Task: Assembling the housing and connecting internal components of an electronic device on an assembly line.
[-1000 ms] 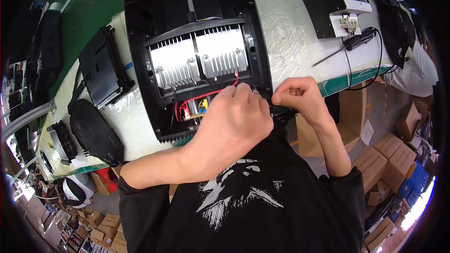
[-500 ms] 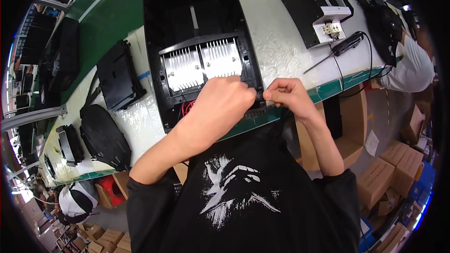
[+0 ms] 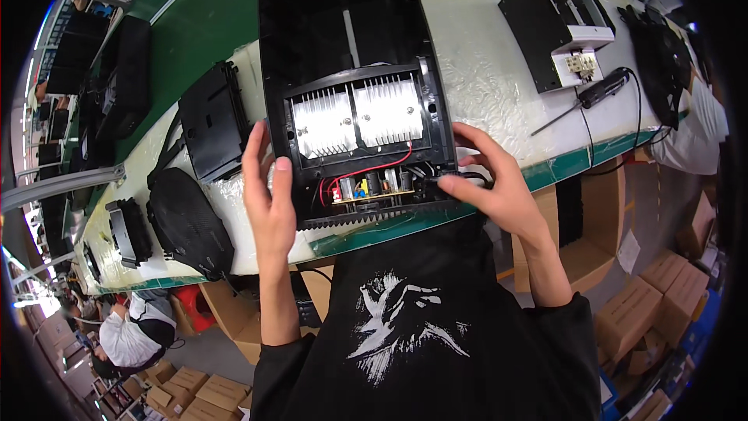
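A large black plastic housing (image 3: 300,39) lies in front of me with its inside facing up. Two silver finned heat sinks (image 3: 323,121) sit in it, and red wires (image 3: 382,162) run below them to a circuit board (image 3: 374,193) at the near end. My left hand (image 3: 269,195) grips the housing's left side, thumb over the edge and fingers along the outside. On the right side my right hand (image 3: 495,179) holds the edge, its thumb by black cables (image 3: 425,174) at the near corner. The undersides of the fingertips are partly hidden.
To the right, a black and white machine (image 3: 561,27) and a corded electric screwdriver (image 3: 596,90) rest on the plastic-covered table (image 3: 483,54). More black housings (image 3: 214,125) and a black bag-like piece (image 3: 187,218) lie left. Cardboard boxes (image 3: 635,296) stand lower right; other people work at both sides.
My hands have parted from close together at the housing's near right corner and now sit on its two sides. The circuit board and red wires have come into sight. The whole view has shifted slightly.
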### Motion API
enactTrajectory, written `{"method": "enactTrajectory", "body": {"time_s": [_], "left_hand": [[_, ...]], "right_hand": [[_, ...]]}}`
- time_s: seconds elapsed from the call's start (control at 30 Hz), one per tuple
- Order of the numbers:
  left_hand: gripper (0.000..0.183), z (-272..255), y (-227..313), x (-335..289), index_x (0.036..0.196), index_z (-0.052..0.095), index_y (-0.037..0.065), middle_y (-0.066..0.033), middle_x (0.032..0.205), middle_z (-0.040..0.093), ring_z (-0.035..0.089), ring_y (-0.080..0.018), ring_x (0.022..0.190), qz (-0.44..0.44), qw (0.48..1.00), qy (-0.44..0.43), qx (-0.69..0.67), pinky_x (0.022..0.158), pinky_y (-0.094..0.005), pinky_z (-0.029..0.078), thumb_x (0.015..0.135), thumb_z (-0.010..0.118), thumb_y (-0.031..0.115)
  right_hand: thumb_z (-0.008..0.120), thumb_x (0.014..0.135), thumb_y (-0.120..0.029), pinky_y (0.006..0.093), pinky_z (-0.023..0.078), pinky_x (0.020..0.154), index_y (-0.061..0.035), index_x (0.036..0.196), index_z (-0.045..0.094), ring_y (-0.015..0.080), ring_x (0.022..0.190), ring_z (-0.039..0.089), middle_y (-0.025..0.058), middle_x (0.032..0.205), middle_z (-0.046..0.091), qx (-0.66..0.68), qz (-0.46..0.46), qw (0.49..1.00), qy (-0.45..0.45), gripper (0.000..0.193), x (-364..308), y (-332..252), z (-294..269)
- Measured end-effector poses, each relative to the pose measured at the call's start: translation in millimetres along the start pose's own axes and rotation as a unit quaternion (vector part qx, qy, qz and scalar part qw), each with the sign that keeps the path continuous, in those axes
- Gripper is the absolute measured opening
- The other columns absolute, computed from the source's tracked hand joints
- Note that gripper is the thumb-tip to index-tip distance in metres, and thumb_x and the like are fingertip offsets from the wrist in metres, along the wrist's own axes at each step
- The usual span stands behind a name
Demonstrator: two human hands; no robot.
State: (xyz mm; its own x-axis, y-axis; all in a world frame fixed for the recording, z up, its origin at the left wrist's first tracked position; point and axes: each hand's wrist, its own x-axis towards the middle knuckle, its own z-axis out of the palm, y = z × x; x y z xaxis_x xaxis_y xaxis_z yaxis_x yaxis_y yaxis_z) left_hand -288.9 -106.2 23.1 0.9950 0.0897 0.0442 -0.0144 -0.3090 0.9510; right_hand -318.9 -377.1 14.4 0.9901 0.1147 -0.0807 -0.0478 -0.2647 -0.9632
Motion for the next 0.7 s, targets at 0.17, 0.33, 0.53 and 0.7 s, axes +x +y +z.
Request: {"method": "enactTrajectory", "body": {"time_s": [0.17,0.33,0.53,0.7], "left_hand": [[0.054,6.0,-10.9,3.3,0.14,0.03,-0.005,-0.0139,0.137,0.043,0.042,-0.0199,0.124,-0.088,0.981,-0.009,-0.171,0.106,-0.0291,0.027,0.09,0.044,0.009],[0.059,9.9,-8.0,-0.7,0.141,0.029,-0.004,-0.0147,0.134,0.045,0.045,-0.0191,0.12,-0.125,0.965,-0.002,-0.231,0.103,-0.0287,0.031,0.085,0.046,0.005],[0.076,12.5,-14.3,-6.7,0.143,0.026,-0.002,-0.0151,0.143,0.036,0.037,-0.0205,0.13,-0.132,0.96,-0.02,-0.246,0.106,-0.0276,0.028,0.07,0.045,-0.007],[0.075,26.5,-2.2,-34.1,0.143,0.021,-0.003,-0.0152,0.145,0.031,0.03,-0.0221,0.134,-0.091,0.965,-0.032,-0.245,0.111,-0.0307,0.021,0.072,0.044,-0.006]], "right_hand": [[0.07,0.08,-0.012,0.0325,0.042,0.097,0.0069,0.135,0.037,0.0217,0.118,0.051,0.0163,0.128,0.052,0.174,0.081,0.979,-0.066,0.067,5.3,-5.1,-0.1],[0.069,0.076,0.001,0.0328,0.043,0.097,0.0076,0.134,0.037,0.0237,0.122,0.048,0.0193,0.129,0.051,0.148,0.111,0.982,-0.043,0.066,0.7,-10.0,1.7],[0.067,0.079,-0.005,0.0289,0.043,0.091,0.0078,0.131,0.042,0.0184,0.111,0.054,0.0185,0.118,0.059,0.091,0.11,0.99,-0.018,0.059,-5.0,-9.8,6.5],[0.061,0.086,-0.01,0.0201,0.042,0.075,0.0084,0.122,0.051,0.0074,0.084,0.054,0.0054,0.097,0.063,-0.017,0.152,0.985,0.075,0.041,-25.3,-23.9,1.5]]}}
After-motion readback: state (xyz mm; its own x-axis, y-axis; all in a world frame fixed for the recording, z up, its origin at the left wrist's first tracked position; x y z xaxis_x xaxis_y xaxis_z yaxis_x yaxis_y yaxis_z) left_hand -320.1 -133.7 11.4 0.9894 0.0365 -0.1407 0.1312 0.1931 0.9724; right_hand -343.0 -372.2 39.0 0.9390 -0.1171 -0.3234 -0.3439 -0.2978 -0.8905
